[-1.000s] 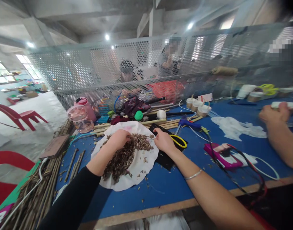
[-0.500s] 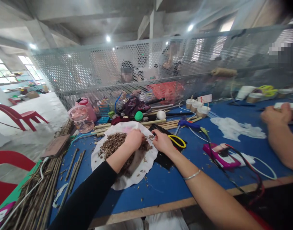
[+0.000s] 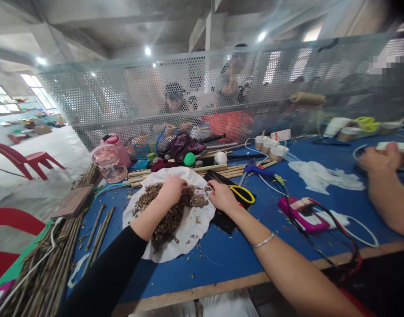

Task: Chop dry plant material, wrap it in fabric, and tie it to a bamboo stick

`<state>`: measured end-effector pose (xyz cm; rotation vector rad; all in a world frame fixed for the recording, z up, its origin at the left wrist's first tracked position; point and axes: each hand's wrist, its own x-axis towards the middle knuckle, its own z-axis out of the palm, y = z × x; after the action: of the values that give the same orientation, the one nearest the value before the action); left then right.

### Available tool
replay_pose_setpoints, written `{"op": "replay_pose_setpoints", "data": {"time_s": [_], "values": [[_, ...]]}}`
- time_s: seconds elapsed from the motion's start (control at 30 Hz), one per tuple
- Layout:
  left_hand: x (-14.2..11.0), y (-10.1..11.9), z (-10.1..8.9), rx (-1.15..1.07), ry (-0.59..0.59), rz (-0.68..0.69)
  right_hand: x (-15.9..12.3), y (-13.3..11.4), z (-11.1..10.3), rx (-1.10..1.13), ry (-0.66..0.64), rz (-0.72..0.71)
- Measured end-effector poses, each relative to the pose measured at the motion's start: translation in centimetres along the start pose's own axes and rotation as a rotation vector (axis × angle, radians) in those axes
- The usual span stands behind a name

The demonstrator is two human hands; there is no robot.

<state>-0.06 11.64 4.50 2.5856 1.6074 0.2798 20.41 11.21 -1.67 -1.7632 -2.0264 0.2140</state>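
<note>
Just right of centre I have yellow-handled scissors on a black sheet, crowding the right hand. A blue glue gun lies beyond them, and a magenta device with cables sits at the right. Along the far side of the cloth, I see pale sticks close by; at the far right, a co-worker's hand.

The brown flakes heap in the frame's centre, directly under my left hand, whose fingers curl into them; I can't tell whether it grips any. My right hand pinches thumb to fingertips at the right edge of the white cloth; what it holds, I can't make out.

That cloth carries the flakes. Paper cups stand upper right, one with a stick poking up.
</note>
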Motion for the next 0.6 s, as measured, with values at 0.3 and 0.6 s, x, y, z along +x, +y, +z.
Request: {"op": "replay_pose_setpoints", "data": {"time_s": [0.3, 0.6], "values": [[-6.8, -3.4, 0.6, -0.422, 0.317, -0.464, 0.1, 0.5, -1.4, -0.028, 0.046, 0.023], [-6.9, -4.1, 3.7, -1.495, 0.415, -0.589, -0.2, 6.6, -3.8, -0.285, -0.269, 0.18]]}}
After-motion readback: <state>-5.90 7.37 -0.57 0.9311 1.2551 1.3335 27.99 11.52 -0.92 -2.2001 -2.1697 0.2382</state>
